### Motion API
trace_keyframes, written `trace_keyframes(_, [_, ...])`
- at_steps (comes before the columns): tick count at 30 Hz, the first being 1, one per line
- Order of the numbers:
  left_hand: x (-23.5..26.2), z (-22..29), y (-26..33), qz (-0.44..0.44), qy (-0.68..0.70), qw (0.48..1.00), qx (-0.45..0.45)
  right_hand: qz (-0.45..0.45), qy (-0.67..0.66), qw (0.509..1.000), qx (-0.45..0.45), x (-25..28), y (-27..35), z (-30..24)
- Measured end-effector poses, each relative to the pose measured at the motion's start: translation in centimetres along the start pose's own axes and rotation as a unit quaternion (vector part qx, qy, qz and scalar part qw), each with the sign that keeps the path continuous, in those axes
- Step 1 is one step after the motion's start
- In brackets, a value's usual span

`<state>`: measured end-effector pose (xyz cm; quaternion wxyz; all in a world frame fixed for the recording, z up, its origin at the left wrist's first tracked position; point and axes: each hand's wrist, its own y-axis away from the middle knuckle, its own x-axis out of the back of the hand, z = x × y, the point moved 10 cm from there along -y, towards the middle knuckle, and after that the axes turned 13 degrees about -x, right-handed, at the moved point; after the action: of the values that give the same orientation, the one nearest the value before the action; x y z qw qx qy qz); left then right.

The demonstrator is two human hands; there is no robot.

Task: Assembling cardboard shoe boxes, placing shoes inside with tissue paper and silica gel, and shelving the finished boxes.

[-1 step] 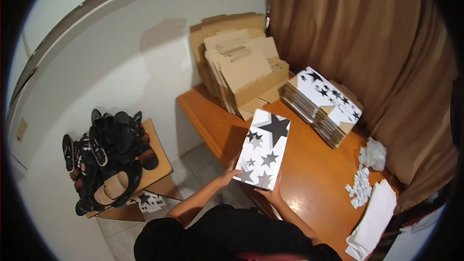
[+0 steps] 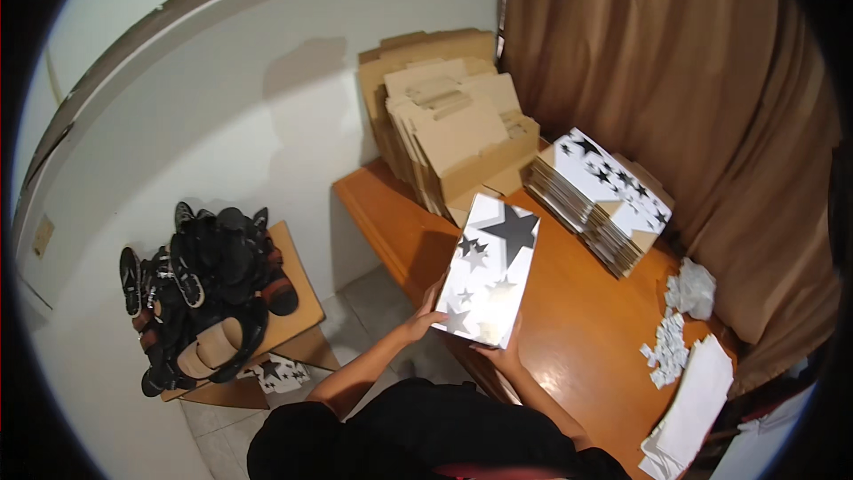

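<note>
A white shoebox printed with black and grey stars is held up over the table's near left edge. My left hand grips its lower left side, fingers partly hidden behind the box. From below, my right hand holds the lower right corner, and most of its fingers are hidden too. The box looks closed, with glare on its lower part. Beyond it on the orange-brown wooden table lies a stack of flattened star-printed boxes.
Flattened brown cardboard leans against the wall. On the right lie a clear plastic bag, small white pieces and white paper sheets. Shoes and sandals pile on a small stand at left. A brown curtain hangs behind.
The box has tilted slightly in my hands, and the glare on its lower part is stronger. The whole view has shifted a little.
</note>
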<state>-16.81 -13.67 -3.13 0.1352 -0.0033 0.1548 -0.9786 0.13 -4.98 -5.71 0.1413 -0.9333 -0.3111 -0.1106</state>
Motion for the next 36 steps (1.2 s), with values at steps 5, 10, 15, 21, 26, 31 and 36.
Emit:
trace_keyframes(5, [5.8, 17.3, -4.2, -0.037, -0.149, 0.972, -0.178, 0.004, -0.097, 0.984, 0.150, -4.4, -8.8, -12.8])
trace_keyframes(10, [7.8, 32.0, -6.7, -0.097, -0.313, 0.886, -0.327, 0.074, 0.099, 0.957, 0.262, -4.3, -15.4, -24.3])
trace_keyframes(15, [11.1, 43.4, -9.3, 0.006, -0.414, 0.819, -0.398, 0.139, -0.026, 0.881, 0.452, -0.9, -16.0, -41.5])
trace_keyframes(21, [13.1, 54.4, -10.7, 0.073, -0.409, 0.742, -0.526, -0.007, -0.136, 0.877, 0.461, 0.1, -22.2, -55.0])
trace_keyframes(26, [15.5, 60.2, -13.1, 0.211, -0.507, 0.715, -0.434, 0.082, -0.152, 0.845, 0.506, 0.1, -26.1, -62.9])
trace_keyframes(31, [17.8, 61.9, -15.7, 0.296, -0.619, 0.694, -0.217, 0.097, -0.100, 0.876, 0.463, -1.1, -32.1, -64.8])
trace_keyframes(36, [22.9, 62.1, -19.6, 0.306, -0.634, 0.656, -0.274, 0.052, -0.117, 0.872, 0.472, -3.6, -34.9, -65.8])
